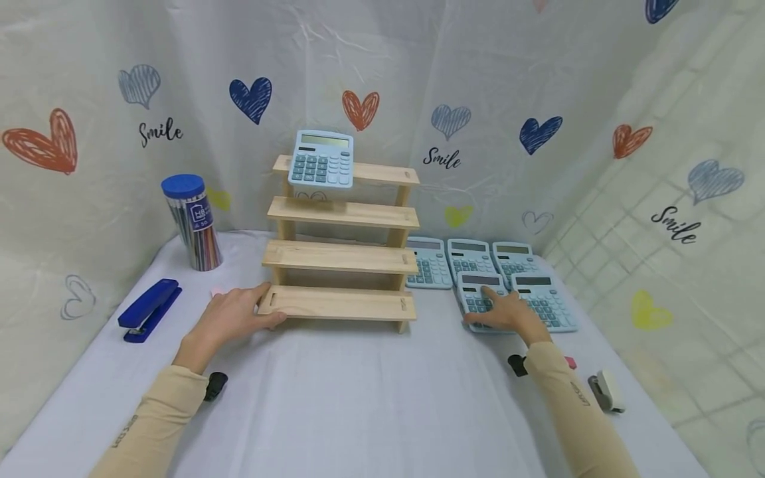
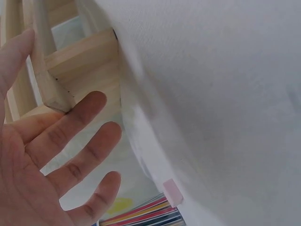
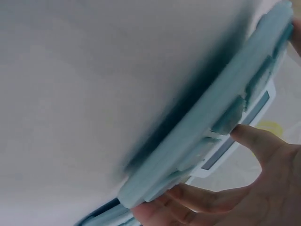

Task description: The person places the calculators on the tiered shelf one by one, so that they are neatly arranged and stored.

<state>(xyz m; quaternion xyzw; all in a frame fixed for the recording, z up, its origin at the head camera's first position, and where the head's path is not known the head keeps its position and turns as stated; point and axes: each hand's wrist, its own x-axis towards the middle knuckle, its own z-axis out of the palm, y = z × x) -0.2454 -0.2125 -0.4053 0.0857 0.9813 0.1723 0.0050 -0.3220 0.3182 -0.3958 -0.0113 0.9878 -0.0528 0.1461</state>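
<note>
Pale blue plastic forms the calculator under the right hand, which lies at the front left of a group of five on the right side of the desk, just right of a wooden rack. In the right wrist view the fingers are seen curled under its front edge with the thumb on the key side, so it is pinched and tipped up slightly. It is judged light, stiff and rather smooth; a hold across its two long edges, clear of the keys, looks safest. The neighbouring calculator touches or nearly touches its right side, and three more calculators lie close behind, so free room is found only to the front and left.

The left hand is laid flat, fingers straight, against the left end of the rack's lowest step, with nothing gripped. One calculator already leans on the top step; the three lower steps are bare. A tub of pencils and a blue stapler sit well to the left. A small grey stapler lies near the desk's right edge, beside the right sleeve.
</note>
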